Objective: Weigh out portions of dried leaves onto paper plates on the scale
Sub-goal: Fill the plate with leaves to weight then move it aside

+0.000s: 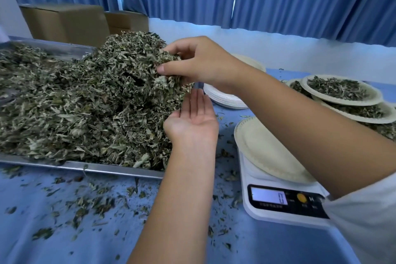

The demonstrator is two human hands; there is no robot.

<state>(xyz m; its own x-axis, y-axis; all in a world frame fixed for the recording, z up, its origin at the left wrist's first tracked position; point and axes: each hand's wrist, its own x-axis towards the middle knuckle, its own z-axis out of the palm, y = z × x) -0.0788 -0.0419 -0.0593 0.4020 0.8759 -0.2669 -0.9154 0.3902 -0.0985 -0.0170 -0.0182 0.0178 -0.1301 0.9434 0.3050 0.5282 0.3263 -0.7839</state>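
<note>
A big heap of dried green leaves (pixel 85 100) fills a metal tray (pixel 102 169) on the left. My right hand (pixel 197 60) grips a clump of leaves at the heap's right edge. Just below it, my left hand (pixel 194 119) lies palm up with straight fingers against the heap. A white digital scale (pixel 276 199) stands at the right with a bare paper plate (pixel 263 148) on it; its display reads 0.
Stacked plates filled with leaves (pixel 342 90) sit at the far right. A stack of unused paper plates (pixel 225 97) lies behind my right wrist. Loose leaf bits litter the blue tablecloth (pixel 64 221). Cardboard boxes (pixel 66 21) and blue curtains stand behind.
</note>
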